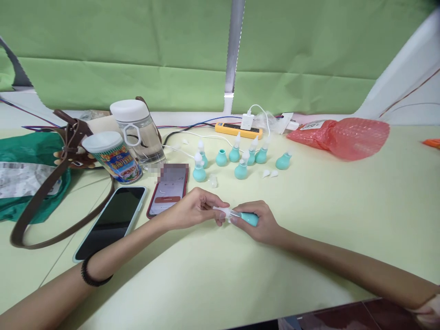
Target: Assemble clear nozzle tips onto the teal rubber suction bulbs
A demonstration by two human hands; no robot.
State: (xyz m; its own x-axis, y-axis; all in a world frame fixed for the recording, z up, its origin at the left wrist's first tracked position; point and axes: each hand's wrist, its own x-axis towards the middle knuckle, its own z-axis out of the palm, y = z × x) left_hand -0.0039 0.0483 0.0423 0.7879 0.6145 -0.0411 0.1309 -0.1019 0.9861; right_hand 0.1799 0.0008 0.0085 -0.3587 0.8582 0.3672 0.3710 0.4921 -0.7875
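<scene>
My right hand is wrapped round a teal squeeze bulb whose clear neck points left. Between thumb and fingers, my left hand pinches a whitish translucent tip at the end of that neck. Whether tip and neck are fully joined I cannot tell. Beyond my hands stand several more teal bulbs with clear or white tips, one of them a bulb nearest the middle. An open-topped bulb has no tip. Small white tips and a clear piece lie loose on the table.
Left of my hands lie a lit phone and a dark phone. Behind them stand a snack canister and a lidded water bottle. A brown strap crosses a green bag. Farther back are a yellow power strip and red bubble wrap.
</scene>
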